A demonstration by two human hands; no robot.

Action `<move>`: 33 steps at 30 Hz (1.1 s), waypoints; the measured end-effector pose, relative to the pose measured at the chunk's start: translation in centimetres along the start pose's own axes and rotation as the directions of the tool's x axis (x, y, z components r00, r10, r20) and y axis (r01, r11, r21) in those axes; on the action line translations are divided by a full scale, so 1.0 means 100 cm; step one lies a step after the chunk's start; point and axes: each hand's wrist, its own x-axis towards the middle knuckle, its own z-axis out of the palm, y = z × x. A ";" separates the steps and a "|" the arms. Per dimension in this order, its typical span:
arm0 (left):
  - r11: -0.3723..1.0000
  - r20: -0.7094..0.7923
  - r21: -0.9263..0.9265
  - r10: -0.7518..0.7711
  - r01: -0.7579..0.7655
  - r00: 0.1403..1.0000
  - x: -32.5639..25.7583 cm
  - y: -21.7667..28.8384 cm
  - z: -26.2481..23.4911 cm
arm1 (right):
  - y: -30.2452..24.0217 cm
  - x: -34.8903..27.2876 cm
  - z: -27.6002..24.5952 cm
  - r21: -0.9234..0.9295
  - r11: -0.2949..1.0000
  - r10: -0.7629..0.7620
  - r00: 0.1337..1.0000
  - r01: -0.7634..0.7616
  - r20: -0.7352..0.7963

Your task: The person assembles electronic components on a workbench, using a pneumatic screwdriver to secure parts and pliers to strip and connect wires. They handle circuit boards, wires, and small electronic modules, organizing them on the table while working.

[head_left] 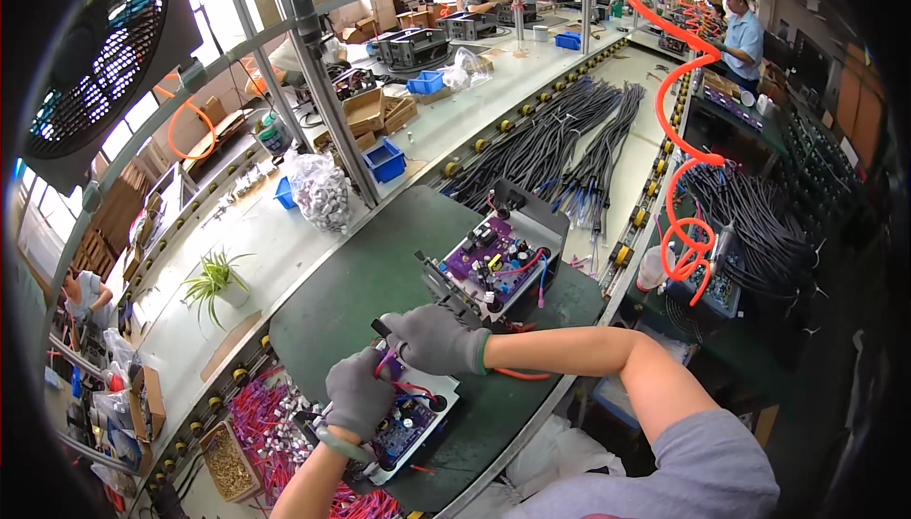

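Note:
In front of me an open metal housing (444, 396) holds a purple circuit board (403, 431) with red and dark wires. My left hand (361, 394), in a grey glove, is closed over the board's left side; what its fingers grip is hidden. My right hand (436, 339), gloved too, is closed just beyond it. A small black part (381, 327) sticks out at its fingertips, too small to name. Pinkish wire (384, 363) shows between the two hands. Just past my right hand stands a second housing (539, 227) with a purple board (489, 258).
A dark green mat (332, 301) lies under both housings. Bundled black cables (541, 130) cover the conveyor ahead. Pink-and-white wires (270, 424) and a small-parts box (230, 462) are at left. An orange coiled hose (676, 120) hangs at right. A co-worker (743, 40) stands far right.

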 end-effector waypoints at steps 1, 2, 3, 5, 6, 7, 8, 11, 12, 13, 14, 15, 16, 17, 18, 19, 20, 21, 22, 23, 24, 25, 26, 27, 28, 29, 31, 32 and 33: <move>0.999 0.006 0.021 0.033 -0.033 0.999 0.002 0.000 0.000 | 0.000 0.000 0.002 0.001 1.000 -0.011 0.999 0.011 -0.031; 1.000 0.012 0.012 0.022 -0.022 1.000 0.005 0.001 -0.001 | 0.000 0.000 0.002 -0.004 1.000 -0.014 0.999 0.014 -0.042; 1.000 0.020 0.001 0.010 -0.010 1.000 0.007 0.001 -0.003 | 0.000 0.000 0.002 -0.007 1.000 -0.013 0.999 0.012 -0.048; 1.000 0.047 0.002 -0.031 0.031 0.998 0.005 0.005 -0.006 | -0.001 -0.003 0.001 -0.010 1.000 0.001 1.000 -0.001 -0.030; 0.998 0.064 0.019 -0.060 0.059 0.996 0.004 0.007 -0.008 | -0.002 -0.004 0.000 -0.007 1.000 0.010 1.000 -0.010 -0.012; 0.996 0.080 0.035 -0.085 0.082 0.993 0.003 0.009 -0.010 | -0.003 -0.005 -0.001 -0.002 1.000 0.013 1.000 -0.013 0.006; 0.998 0.060 0.007 -0.070 0.070 0.996 -0.001 0.011 -0.013 | -0.005 -0.007 -0.003 -0.021 1.000 0.021 1.000 -0.020 0.020; 0.989 0.099 0.030 -0.147 0.145 0.984 -0.006 0.014 -0.021 | -0.009 -0.011 -0.010 0.001 1.000 0.026 0.999 -0.026 0.039; 0.990 0.098 0.035 -0.140 0.137 0.985 -0.006 0.015 -0.021 | -0.010 -0.012 -0.012 0.002 0.999 0.052 0.997 -0.052 0.049; 0.987 0.105 0.064 -0.152 0.146 0.983 -0.005 0.016 -0.022 | -0.012 -0.012 -0.013 0.006 0.997 0.077 0.995 -0.078 0.060; 0.983 0.111 0.093 -0.167 0.157 0.980 -0.003 0.016 -0.022 | -0.013 -0.011 -0.014 0.011 0.995 0.100 0.992 -0.101 0.074; 0.984 0.114 0.113 -0.153 0.140 0.982 -0.001 0.016 -0.021 | -0.013 -0.011 -0.015 -0.015 0.994 0.108 0.990 -0.108 0.087; 0.983 0.122 0.132 -0.142 0.126 0.982 0.001 0.016 -0.019 | -0.014 -0.010 -0.015 -0.038 0.993 0.118 0.988 -0.114 0.103; 0.979 0.138 0.166 -0.145 0.122 0.980 0.002 0.016 -0.017 | -0.014 -0.009 -0.014 -0.061 0.991 0.128 0.985 -0.121 0.119; 0.984 0.115 0.146 -0.124 0.106 0.986 0.004 0.015 -0.015 | -0.013 -0.008 -0.013 -0.058 0.991 0.125 0.986 -0.119 0.107; 0.985 0.102 0.142 -0.117 0.102 0.988 0.006 0.015 -0.012 | -0.013 -0.007 -0.011 -0.054 0.992 0.122 0.988 -0.117 0.096; 0.986 0.084 0.137 -0.111 0.099 0.990 0.006 0.014 -0.009 | -0.012 -0.006 -0.010 -0.046 0.993 0.113 0.991 -0.110 0.076; 0.988 0.078 0.119 -0.103 0.093 0.992 0.007 0.013 -0.007 | -0.011 -0.005 -0.008 -0.048 0.992 0.120 0.990 -0.116 0.074; 0.991 0.076 0.101 -0.099 0.091 0.992 0.006 0.012 -0.005 | -0.011 -0.006 -0.006 -0.040 0.992 0.126 0.990 -0.123 0.068; 0.993 0.047 0.084 -0.081 0.077 0.996 0.006 0.012 -0.003 | -0.010 -0.006 -0.006 -0.037 0.991 0.130 0.990 -0.128 0.055; 0.995 0.045 0.073 -0.076 0.073 0.996 0.006 0.011 -0.002 | -0.010 -0.006 -0.005 -0.028 0.992 0.127 0.991 -0.125 0.048; 0.996 0.015 0.063 -0.061 0.060 0.998 0.007 0.012 -0.001 | -0.011 -0.007 -0.006 -0.024 0.993 0.121 0.992 -0.120 0.039; 0.997 0.020 0.060 -0.055 0.054 0.998 0.008 0.012 -0.001 | -0.012 -0.007 -0.007 -0.027 0.991 0.131 0.991 -0.130 0.039; 0.999 0.004 0.033 -0.040 0.040 0.999 0.009 0.013 -0.002 | -0.014 -0.008 -0.009 -0.027 0.993 0.118 0.993 -0.118 0.015; 0.999 0.021 0.009 -0.039 0.039 0.999 0.011 0.014 -0.005 | -0.016 -0.008 -0.012 -0.035 0.992 0.120 0.993 -0.120 0.009; 0.998 0.046 0.002 -0.065 0.065 0.997 0.012 0.015 -0.008 | -0.018 -0.010 -0.014 -0.050 0.990 0.130 0.991 -0.130 0.009; 0.998 0.089 0.029 -0.051 0.048 0.995 0.008 0.020 -0.016 | -0.021 -0.012 -0.022 -0.059 0.990 0.131 0.988 -0.127 0.083; 0.997 0.098 0.067 -0.056 0.049 0.994 0.004 0.023 -0.022 | -0.023 -0.013 -0.026 -0.072 0.993 0.099 0.993 -0.095 0.069; 0.993 0.100 0.108 -0.054 0.043 0.994 0.000 0.025 -0.027 | -0.024 -0.014 -0.029 -0.078 0.995 0.060 0.997 -0.056 0.056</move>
